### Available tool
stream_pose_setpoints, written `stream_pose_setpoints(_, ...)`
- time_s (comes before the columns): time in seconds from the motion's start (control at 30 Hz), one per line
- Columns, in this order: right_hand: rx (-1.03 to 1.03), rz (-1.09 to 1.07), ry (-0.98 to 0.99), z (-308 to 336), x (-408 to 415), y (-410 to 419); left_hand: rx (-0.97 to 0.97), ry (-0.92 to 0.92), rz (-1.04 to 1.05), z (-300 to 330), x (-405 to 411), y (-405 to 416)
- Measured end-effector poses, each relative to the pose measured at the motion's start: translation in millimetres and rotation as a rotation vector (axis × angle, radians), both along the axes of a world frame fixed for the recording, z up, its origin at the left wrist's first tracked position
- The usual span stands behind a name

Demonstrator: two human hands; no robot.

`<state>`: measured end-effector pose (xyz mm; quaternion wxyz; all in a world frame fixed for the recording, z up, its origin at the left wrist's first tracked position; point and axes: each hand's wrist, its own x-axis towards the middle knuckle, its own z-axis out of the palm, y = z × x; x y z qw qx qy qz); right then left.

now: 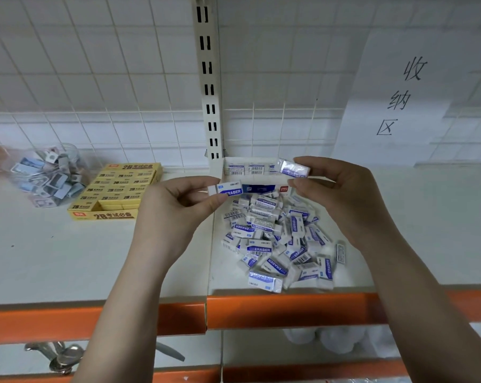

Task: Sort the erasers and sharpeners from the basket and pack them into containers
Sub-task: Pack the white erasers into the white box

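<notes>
White-and-blue erasers sit in both hands, held up over the shelf. The left hand pinches one eraser between thumb and fingertips, its "ERASER" sleeve facing up. The right hand pinches a second eraser in shiny wrap by its end, fingers curled round it, just above the back of an open white carton. Inside that carton a single row of erasers stands against the back wall; its blue front flap carries printed branding. Directly in front of the carton, a loose pile of erasers lies on the pale shelf, between the two forearms and reaching close to the orange front edge. To the left stands a yellow box marked "2B", filled with yellow packets in neat rows. Further left, a clear plastic jar holds small mixed items, too blurred to name. Behind, a white wire grid backs the shelf, a slotted upright runs up the middle, and a paper sign with handwritten characters hangs at the right
</notes>
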<state>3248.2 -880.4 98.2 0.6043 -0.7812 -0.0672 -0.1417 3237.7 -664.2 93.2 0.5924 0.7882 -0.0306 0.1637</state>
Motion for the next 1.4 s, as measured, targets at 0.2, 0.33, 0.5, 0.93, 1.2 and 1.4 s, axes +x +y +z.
stream_pose_setpoints(0.2, -0.057, -0.156, -0.059, 0.8, 31.7, -17.0, 0.008, 0.009, 0.024, -5.7, 2.0, 7.2)
stream_pose_setpoints(0.33, -0.183, -0.197, -0.049, -1.6, 66.3, -24.7, 0.023, 0.061, 0.025, -7.0, 3.9, 9.6)
stream_pose_setpoints(0.5, -0.497, -0.024, -0.029, -12.1, 105.6, 0.4, 0.056, 0.097, 0.05, -8.9, 5.8, 12.4)
stream_pose_setpoints(0.93, -0.695, 0.121, 0.134, -39.6, 154.6, 56.5, 0.187, 0.052, 0.135, -23.3, 13.3, 31.3)
stream_pose_setpoints(1.2, -0.712, 0.09, 0.087, -42.9, 153.8, 57.6, 0.182, 0.024, 0.119, -28.4, 22.6, 34.9)
stream_pose_setpoints(1.4, -0.715, 0.141, 0.126, -37.6, 152.5, 55.2, 0.262, 0.002, 0.091, -20.0, 57.1, 34.3)
